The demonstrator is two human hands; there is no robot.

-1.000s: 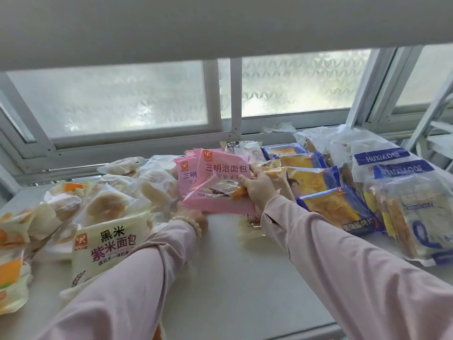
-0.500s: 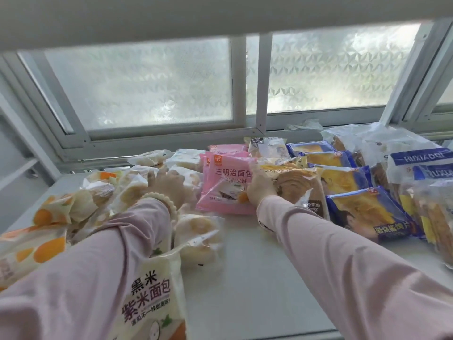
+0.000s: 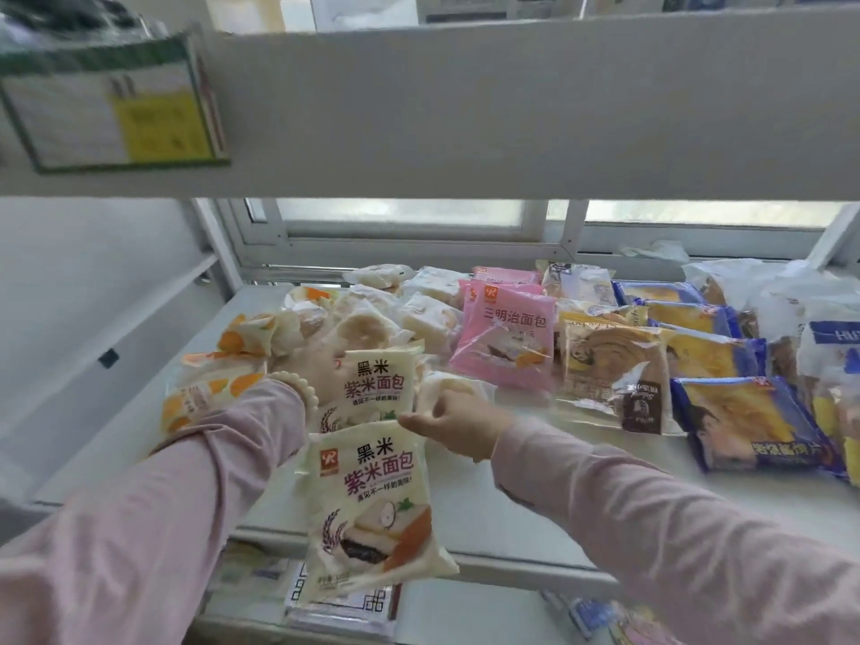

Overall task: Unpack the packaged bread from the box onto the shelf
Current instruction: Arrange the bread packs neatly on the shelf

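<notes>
The near white packet (image 3: 372,509) hangs in front of the shelf (image 3: 535,505), its lower half past the front edge. The right hand (image 3: 458,423) pinches its top right corner with curled fingertips. Half a second ago this hand was far back at the pink packet (image 3: 507,346). The left hand (image 3: 321,363), with a bead bracelet (image 3: 298,388) at the wrist, is at the left edge of the far white packet (image 3: 377,384). Its grip is hidden, so I cannot tell whether it holds. Earlier it lay on the round buns (image 3: 358,325), now just behind it. Orange-printed packets (image 3: 209,393) lie left. The swirl bread packet (image 3: 614,370) and blue packets (image 3: 754,425) lie right, as before. The view has pulled back: an upper shelf board (image 3: 512,109) with a price tag (image 3: 111,114) now covers most of the window (image 3: 400,211).
</notes>
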